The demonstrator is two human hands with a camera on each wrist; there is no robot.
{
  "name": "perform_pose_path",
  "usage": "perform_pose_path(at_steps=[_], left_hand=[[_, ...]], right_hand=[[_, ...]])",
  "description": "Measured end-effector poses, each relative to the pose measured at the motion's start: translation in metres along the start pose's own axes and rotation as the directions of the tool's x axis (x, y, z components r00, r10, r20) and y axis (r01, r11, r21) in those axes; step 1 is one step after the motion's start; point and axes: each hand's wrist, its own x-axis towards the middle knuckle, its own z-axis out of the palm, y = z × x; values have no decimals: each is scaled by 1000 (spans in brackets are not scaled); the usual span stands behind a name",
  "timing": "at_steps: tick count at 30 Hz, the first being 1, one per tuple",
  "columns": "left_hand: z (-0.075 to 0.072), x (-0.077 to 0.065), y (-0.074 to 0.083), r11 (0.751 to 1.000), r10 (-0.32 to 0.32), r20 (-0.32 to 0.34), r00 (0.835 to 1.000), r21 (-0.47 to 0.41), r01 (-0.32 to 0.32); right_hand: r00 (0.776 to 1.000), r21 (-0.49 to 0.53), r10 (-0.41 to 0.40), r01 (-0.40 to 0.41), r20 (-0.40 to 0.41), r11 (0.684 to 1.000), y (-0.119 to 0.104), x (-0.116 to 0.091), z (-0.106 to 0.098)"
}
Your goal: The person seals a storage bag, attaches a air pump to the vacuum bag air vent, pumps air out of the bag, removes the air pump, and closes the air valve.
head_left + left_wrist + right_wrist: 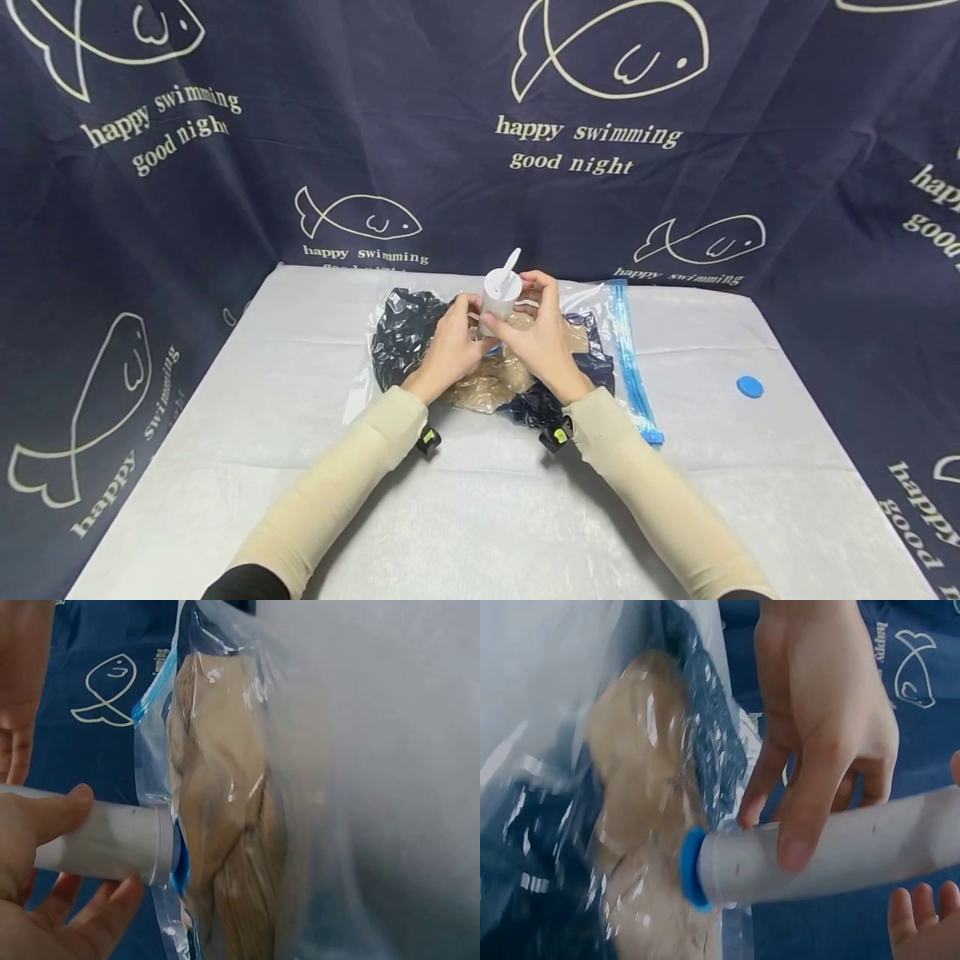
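A white hand pump (501, 300), its handle pointing up, stands with its base at the blue valve (693, 870) of a clear vacuum storage bag (360, 379). Inside the bag lie tan clothes (225, 750) and dark clothes (405, 333). My left hand (453, 342) holds the pump low down; its thumb and fingers come around the barrel in the right wrist view. Higher up, my right hand (542, 333) grips the barrel from the right, thumb across the front. Only part of that hand (922, 922) shows at the edge of the right wrist view.
A blue round cap (750, 387) lies on the pale table cover (720, 492), right of the bag. The bag's blue zip edge (633, 358) runs along its right side. Behind and beside the table hangs a dark blue curtain (465, 108) printed with fish.
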Motion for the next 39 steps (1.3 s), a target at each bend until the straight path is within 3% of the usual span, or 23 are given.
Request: perform_pose_path(at_steps=[6, 12, 21, 26, 31, 39], left_hand=[[4, 0, 1, 999, -19, -26, 999, 42, 20], [2, 1, 0, 1000, -15, 9, 1000, 27, 15], [-8, 2, -7, 1000, 1, 101, 995, 23, -3], [-16, 7, -12, 997, 71, 160, 984, 28, -77], [-22, 12, -12, 992, 116, 200, 973, 33, -125], [-20, 15, -13, 995, 101, 238, 966, -12, -101]], right_hand=[[999, -41, 6, -8, -43, 999, -8, 1, 6], [999, -82, -25, 22, -36, 996, -8, 5, 5], [995, -24, 8, -6, 99, 1000, -6, 10, -6], [983, 18, 29, -33, 182, 999, -8, 14, -12], [972, -5, 16, -16, 233, 1000, -7, 19, -17], [946, 29, -6, -4, 325, 1000, -3, 22, -21]])
